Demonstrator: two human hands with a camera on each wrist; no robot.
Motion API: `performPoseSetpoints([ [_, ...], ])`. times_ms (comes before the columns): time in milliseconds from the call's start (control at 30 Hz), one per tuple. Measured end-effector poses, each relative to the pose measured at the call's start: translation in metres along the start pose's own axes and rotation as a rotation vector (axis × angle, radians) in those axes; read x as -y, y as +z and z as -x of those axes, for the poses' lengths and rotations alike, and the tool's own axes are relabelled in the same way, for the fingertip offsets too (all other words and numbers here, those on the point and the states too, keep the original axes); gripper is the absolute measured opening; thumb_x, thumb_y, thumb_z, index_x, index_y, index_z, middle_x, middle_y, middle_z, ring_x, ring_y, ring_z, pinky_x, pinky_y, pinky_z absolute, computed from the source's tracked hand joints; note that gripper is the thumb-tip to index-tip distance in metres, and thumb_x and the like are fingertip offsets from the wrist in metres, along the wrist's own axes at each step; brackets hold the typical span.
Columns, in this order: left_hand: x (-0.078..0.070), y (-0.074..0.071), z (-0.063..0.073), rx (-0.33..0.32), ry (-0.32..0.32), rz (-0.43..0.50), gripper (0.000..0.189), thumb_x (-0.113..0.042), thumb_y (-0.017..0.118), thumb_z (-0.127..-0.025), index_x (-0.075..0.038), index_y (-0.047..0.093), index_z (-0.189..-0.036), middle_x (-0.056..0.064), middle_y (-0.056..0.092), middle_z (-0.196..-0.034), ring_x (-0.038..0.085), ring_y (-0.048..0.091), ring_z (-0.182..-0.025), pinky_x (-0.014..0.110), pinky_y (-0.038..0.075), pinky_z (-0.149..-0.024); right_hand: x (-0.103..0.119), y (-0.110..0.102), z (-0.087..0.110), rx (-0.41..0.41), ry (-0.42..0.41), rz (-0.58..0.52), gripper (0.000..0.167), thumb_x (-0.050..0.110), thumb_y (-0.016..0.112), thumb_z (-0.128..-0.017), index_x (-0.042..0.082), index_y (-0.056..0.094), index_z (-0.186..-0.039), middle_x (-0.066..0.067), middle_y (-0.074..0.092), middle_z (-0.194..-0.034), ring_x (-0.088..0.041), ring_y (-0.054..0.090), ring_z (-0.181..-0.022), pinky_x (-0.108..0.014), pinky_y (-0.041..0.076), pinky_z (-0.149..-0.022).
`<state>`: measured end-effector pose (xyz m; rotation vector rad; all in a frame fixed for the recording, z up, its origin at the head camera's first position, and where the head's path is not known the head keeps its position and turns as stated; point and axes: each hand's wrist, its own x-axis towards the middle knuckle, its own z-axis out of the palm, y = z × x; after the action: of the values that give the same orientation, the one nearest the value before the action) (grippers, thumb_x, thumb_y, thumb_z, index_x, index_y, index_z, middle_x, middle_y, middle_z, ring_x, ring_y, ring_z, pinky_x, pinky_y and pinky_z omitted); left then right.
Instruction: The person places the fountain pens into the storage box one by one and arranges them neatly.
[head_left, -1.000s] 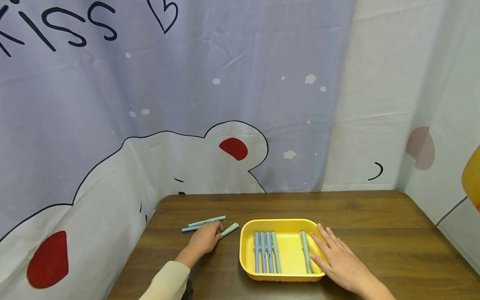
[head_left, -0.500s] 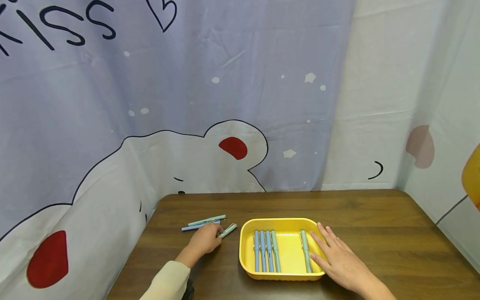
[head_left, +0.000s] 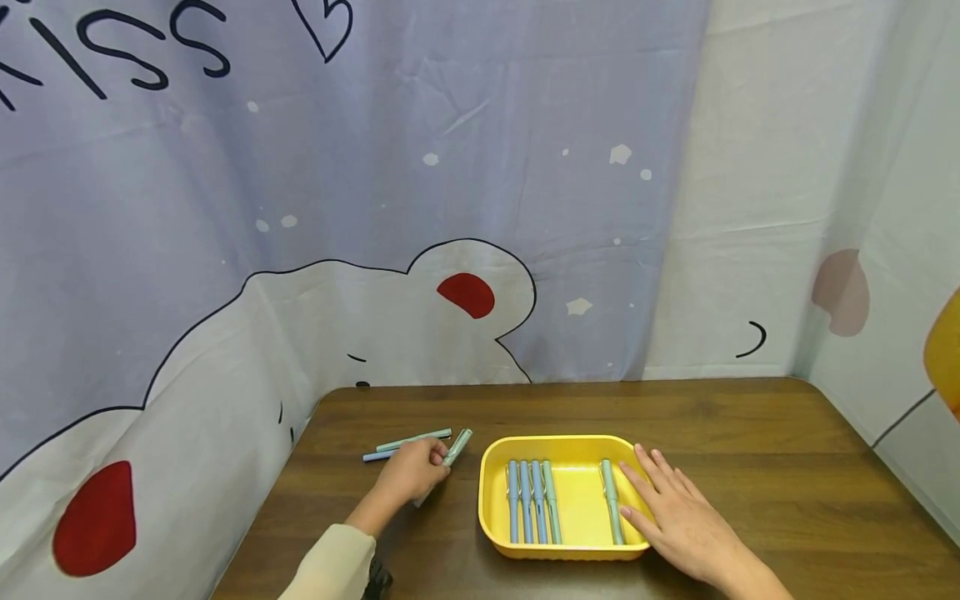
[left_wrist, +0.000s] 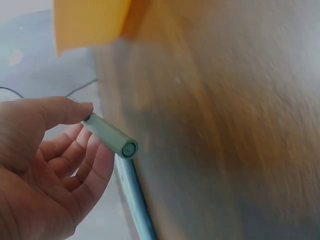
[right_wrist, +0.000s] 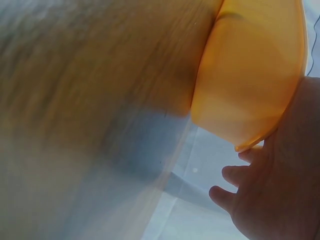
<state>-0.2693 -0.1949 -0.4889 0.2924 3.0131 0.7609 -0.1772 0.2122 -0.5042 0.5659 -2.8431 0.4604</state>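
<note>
My left hand (head_left: 408, 473) pinches a pale green pen (head_left: 458, 447) between thumb and fingers, left of the yellow tray (head_left: 562, 552). In the left wrist view, the round end of that pen points towards the camera, with the thumb on its side. Just behind the hand, another green pen (head_left: 411, 441) and a blue pen (head_left: 379, 456) lie on the table, the blue one partly hidden. My right hand (head_left: 678, 518) rests with spread fingers at the tray's right rim. In the right wrist view its fingers show beyond the tray's edge.
Inside the tray, three blue pens (head_left: 526, 504) and a green pen (head_left: 552, 502) stand side by side at the left. One more green pen (head_left: 612, 502) lies near the right wall. A printed curtain (head_left: 450, 167) hangs behind the wooden table (head_left: 750, 433).
The green pen in my left hand has swung from lying low to a steeper slant, its far end now higher. The left hand has shifted slightly right. My right hand stays put.
</note>
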Motion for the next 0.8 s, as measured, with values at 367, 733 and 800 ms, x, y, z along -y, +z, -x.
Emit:
performPoseSetpoints([
  [367,-0.026,-0.011,0.009,0.010,-0.057,0.166,0.021,-0.022,0.077,-0.088,-0.010,0.069,-0.104,-0.004,0.066,-0.089,0.012,0.057,-0.077,0.030,0.050,-0.067,0.000,0.001,0.000,0.018,0.006,0.014,0.060,0.051,0.051,-0.103,0.016,0.049,-0.152,-0.014,0.031,-0.164,-0.040,0.031,-0.149,-0.063,0.026,-0.115],
  [733,-0.051,-0.015,0.017,0.058,-0.061,0.409,0.023,-0.016,0.075,-0.090,-0.003,0.066,-0.107,0.003,0.067,-0.091,0.013,0.062,-0.062,0.031,0.056,-0.056,0.000,0.000,0.000,0.027,0.013,0.012,0.060,0.050,0.053,-0.103,0.017,0.048,-0.152,-0.015,0.032,-0.163,-0.040,0.030,-0.149,-0.065,0.024,-0.115],
  [800,-0.054,-0.014,0.019,0.061,-0.059,0.432,0.024,-0.016,0.074,-0.090,-0.003,0.066,-0.108,0.004,0.067,-0.091,0.014,0.063,-0.063,0.032,0.057,-0.057,0.000,0.000,0.000,0.028,0.013,0.010,0.060,0.051,0.052,-0.103,0.017,0.048,-0.152,-0.015,0.032,-0.163,-0.040,0.030,-0.149,-0.065,0.024,-0.115],
])
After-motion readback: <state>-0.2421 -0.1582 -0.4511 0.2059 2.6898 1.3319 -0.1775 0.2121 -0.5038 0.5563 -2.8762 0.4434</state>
